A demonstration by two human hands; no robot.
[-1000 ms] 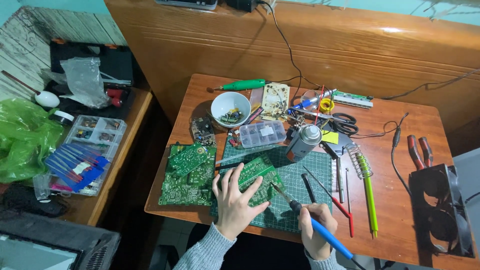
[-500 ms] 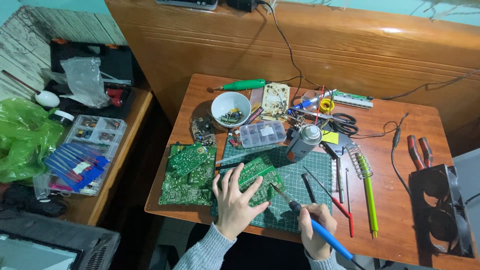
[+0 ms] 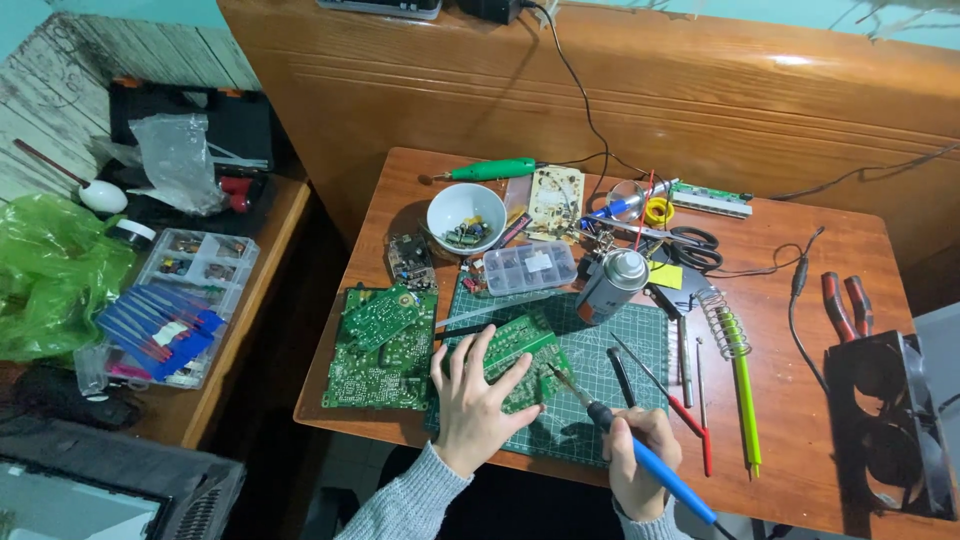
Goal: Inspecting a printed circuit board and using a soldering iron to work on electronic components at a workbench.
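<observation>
Green printed circuit board (image 3: pixel 522 352) lying on the green gridded cutting mat (image 3: pixel 640 335) near the wooden table's (image 3: pixel 800 420) front edge, pressed flat by the open left hand (image 3: pixel 472 400); right hand (image 3: pixel 638 470) clasped around a blue-handled soldering iron (image 3: pixel 640 455), tip beside the board.

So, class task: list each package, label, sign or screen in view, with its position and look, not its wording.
Spray can: upright by the cutting mat, silver top, labelled body.
Yellow sticky label: flat, right of the can.
Clear compartment box: above the mat, white label on lid.
Green plastic bag: far left, crumpled.
</observation>
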